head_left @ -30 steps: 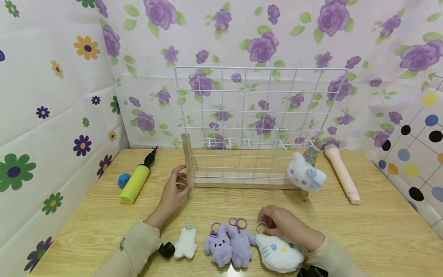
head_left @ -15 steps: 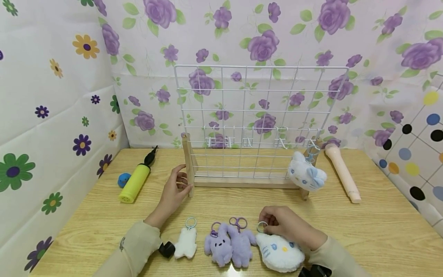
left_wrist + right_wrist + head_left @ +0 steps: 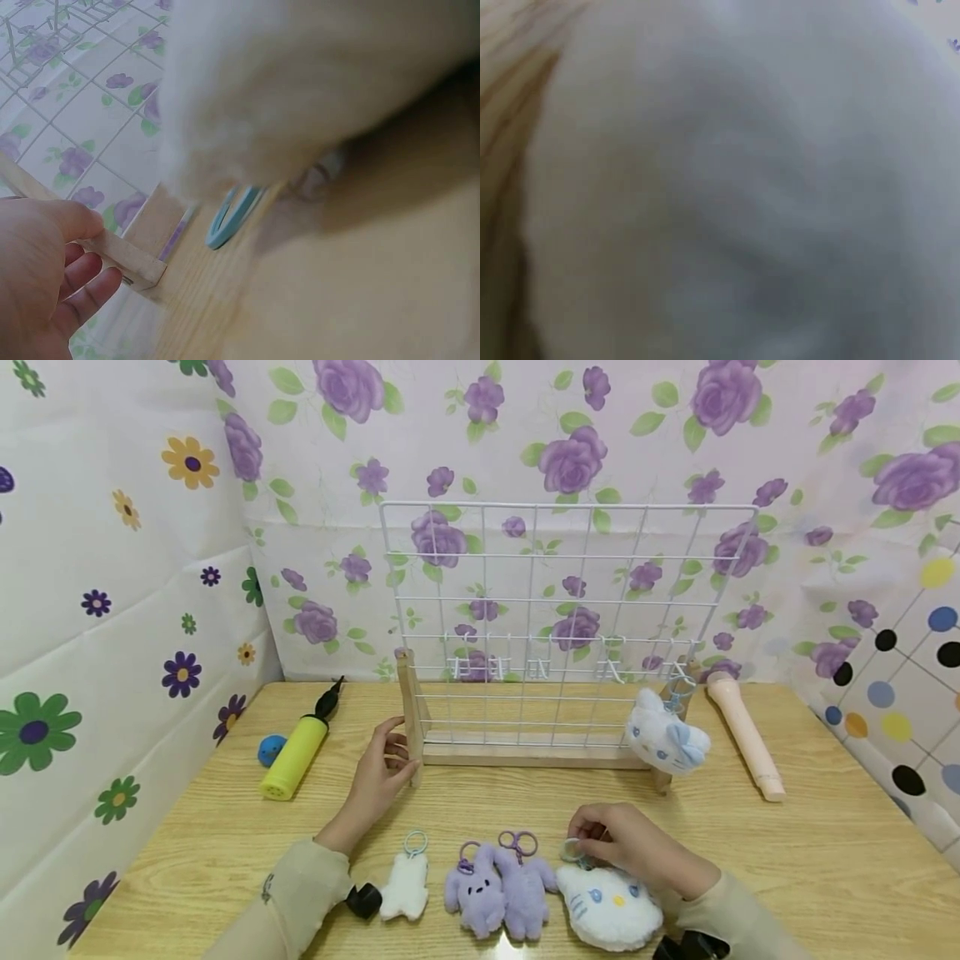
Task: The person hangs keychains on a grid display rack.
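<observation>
In the head view my left hand (image 3: 377, 772) holds the left wooden upright (image 3: 410, 710) of a white wire grid rack (image 3: 558, 697), thumb in front and fingers behind. The left wrist view shows the same hand (image 3: 45, 262) at the wooden foot. My right hand (image 3: 630, 843) pinches the light-blue key ring (image 3: 570, 850) of a white cat-face plush keychain (image 3: 611, 914) lying on the table. That plush fills the right wrist view as a blur. Another white cat plush with a blue bow (image 3: 663, 735) hangs from the rack's rightmost hook.
Two purple plush keychains (image 3: 480, 893) and a small white plush keychain (image 3: 405, 887) lie along the front of the table (image 3: 480, 806). Several white hooks (image 3: 611, 668) sit on the grid. A yellow hand pump (image 3: 296, 756) and blue ball (image 3: 272, 749) lie left, a pink wand-shaped object (image 3: 745, 735) right.
My right hand has shifted slightly to the right, and the key ring in its fingers has tilted toward it. The left hand has stayed on the upright.
</observation>
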